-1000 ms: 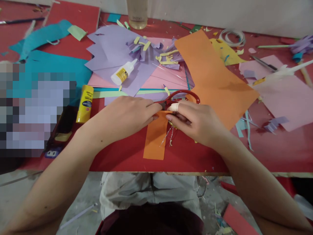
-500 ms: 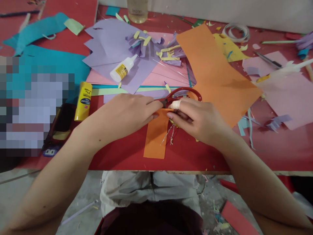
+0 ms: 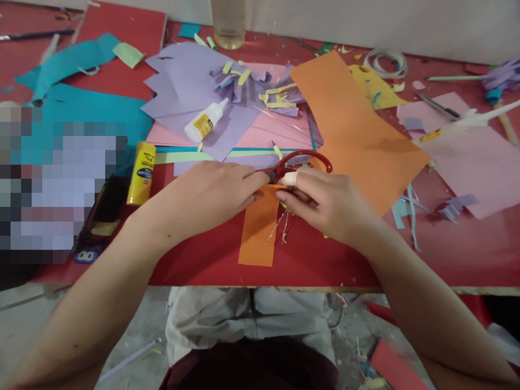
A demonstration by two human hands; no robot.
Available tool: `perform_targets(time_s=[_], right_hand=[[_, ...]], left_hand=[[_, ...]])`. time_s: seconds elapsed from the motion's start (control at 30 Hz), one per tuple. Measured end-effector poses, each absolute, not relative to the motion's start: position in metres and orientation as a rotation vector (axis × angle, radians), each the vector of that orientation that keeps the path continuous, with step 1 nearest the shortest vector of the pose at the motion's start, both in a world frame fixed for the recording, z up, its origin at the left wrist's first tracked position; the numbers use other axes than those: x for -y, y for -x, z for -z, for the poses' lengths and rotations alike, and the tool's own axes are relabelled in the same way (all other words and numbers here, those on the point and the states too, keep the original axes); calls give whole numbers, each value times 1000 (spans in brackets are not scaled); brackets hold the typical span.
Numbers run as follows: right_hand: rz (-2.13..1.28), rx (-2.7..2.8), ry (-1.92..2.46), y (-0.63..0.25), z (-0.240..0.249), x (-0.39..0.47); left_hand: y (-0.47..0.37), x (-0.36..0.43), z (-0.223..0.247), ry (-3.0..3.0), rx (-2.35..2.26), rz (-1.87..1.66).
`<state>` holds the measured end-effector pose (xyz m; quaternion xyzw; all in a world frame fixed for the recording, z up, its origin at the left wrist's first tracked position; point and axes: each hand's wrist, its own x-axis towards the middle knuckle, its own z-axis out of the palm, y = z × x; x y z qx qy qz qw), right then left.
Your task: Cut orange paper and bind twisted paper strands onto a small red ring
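An orange paper strip [image 3: 258, 233] lies on the red table in front of me, its top edge folded over. My left hand [image 3: 227, 187] pinches the strip's upper left corner. At its upper right corner, my right hand [image 3: 320, 200] has thumb and index finger closed on the fold; pale tape wraps that index finger. Scissors with red handles [image 3: 311, 154] lie just behind my fingers, partly hidden. Silvery twisted threads [image 3: 284, 222] with a small yellow piece stick out beneath my right hand.
Behind my hands are a large orange sheet [image 3: 349, 130], purple paper [image 3: 182, 76] and a white glue bottle [image 3: 203, 123]. A yellow glue stick [image 3: 141, 173] stands left. A clear bottle [image 3: 228, 27] is at the back; pink paper [image 3: 483, 162] and a pen [image 3: 441, 106] lie right.
The view has shifted slightly, so the table's things sit a little lower in it. Both hands keep nearly the same hold on the orange strip's folded top edge.
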<state>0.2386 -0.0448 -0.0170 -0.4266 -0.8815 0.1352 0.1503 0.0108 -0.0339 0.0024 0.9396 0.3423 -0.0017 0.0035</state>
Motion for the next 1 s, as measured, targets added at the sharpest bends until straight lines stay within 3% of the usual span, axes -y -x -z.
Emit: perform_targets(time_s=[1.0], right_hand=[[-386,2531,1199,-238,18,44]], left_hand=[[-11,34,-3,-2971,-1070,-3]])
